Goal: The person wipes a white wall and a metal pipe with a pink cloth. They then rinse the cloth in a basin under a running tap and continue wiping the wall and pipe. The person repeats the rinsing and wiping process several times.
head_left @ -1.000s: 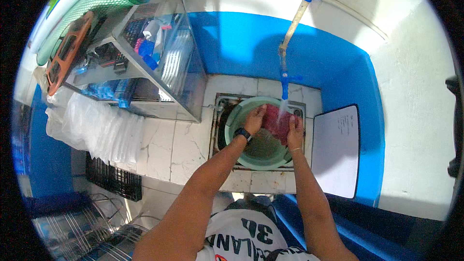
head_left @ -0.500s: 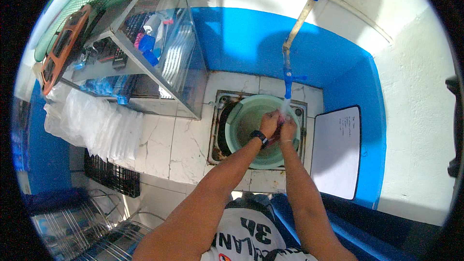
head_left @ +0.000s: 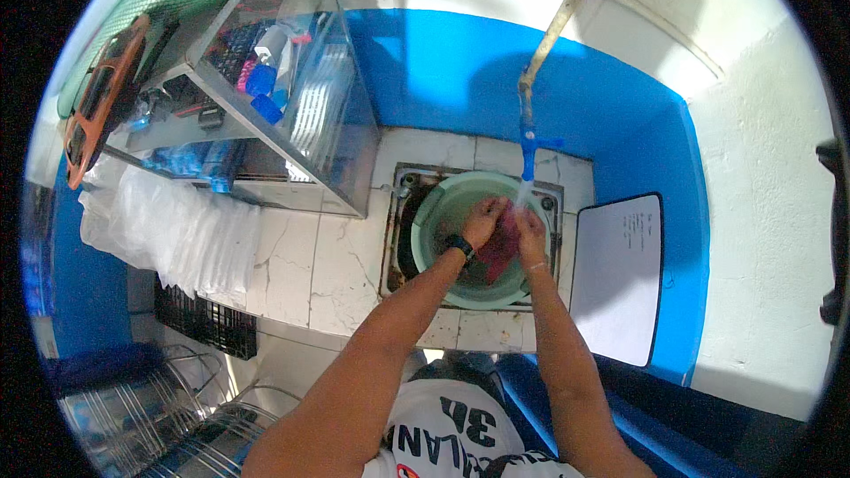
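Between my two hands hangs a wet red cloth [head_left: 502,248], spread under running water and dipping into a pale green basin [head_left: 426,258]. My left hand [head_left: 483,222] pinches its upper left part. My right hand [head_left: 531,234] grips the upper right edge, with the fingers curled and partly hidden. Water pours from a blue tap [head_left: 529,159] just above the hands and lands on the cloth. Murky water stands in the basin, which sits in a rusty-edged metal sink [head_left: 400,212].
White tiles [head_left: 305,257] surround the sink. A glass display case [head_left: 328,142] holding small items stands at the left, beside stacked clear plastic bags [head_left: 168,230]. At the right a whiteboard [head_left: 617,292] leans on the blue wall. Below left are a black crate [head_left: 208,319] and metal racks [head_left: 168,407].
My hands have moved apart slightly, the left one down and leftward. The red cloth, bunched between them before, now hangs open and shows far more of itself.
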`<state>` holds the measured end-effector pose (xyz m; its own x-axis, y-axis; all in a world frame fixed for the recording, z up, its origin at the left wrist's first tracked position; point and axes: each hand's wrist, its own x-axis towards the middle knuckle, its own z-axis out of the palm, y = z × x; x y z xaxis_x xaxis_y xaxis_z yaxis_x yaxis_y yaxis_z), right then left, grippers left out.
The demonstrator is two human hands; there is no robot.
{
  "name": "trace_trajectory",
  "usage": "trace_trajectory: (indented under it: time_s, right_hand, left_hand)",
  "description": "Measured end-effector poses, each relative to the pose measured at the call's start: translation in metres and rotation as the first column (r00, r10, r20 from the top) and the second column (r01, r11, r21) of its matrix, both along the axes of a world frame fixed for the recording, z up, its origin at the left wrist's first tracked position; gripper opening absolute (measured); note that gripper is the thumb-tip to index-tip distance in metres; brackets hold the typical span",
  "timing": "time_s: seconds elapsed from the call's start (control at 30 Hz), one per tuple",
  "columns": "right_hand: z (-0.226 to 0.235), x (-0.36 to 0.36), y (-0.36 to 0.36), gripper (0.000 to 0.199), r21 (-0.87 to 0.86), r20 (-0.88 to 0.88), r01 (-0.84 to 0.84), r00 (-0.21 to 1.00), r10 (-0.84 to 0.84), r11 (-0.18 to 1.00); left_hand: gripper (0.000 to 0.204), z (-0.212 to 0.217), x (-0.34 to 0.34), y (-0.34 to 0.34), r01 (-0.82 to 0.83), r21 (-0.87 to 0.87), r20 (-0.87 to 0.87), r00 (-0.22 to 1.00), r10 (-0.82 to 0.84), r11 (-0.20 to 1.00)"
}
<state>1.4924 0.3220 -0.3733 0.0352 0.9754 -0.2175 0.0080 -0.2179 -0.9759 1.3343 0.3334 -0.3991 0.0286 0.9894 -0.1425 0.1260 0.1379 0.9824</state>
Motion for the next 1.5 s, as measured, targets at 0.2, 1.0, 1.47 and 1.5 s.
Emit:
trace_trajectory:
  time_s: [0.2, 1.0, 1.47, 1.5]
  right_hand:
    - [-0.012, -0.030, 0.006, 0.045, 0.133, 0.837, -0.181, 0.546, -0.013, 0.975]
    - [0.005, -0.014, 0.022, 0.032, -0.379, -0.159, 0.294, 0.913, -0.375, 0.878]
    - [0.083, 0.015, 0.012, 0.027, -0.104, 0.016, -0.174, 0.984, 0.176, 0.979]
    - [0.077, 0.021, 0.011, 0.026, -0.093, 0.122, -0.235, 0.962, 0.245, 0.968]
  left_hand:
    - [0.050, -0.020, 0.045, -0.011, -0.057, 0.090, -0.476, 0.874, 0.093, 0.994]
    - [0.032, 0.034, 0.011, -0.024, 0.106, 0.210, -0.148, 0.986, -0.075, 0.972]
    - [0.044, 0.015, -0.057, -0.028, 0.077, -0.019, 0.147, 0.986, -0.074, 0.997]
    - [0.043, 0.024, -0.054, -0.027, 0.024, -0.014, 0.114, 0.993, -0.022, 1.000]
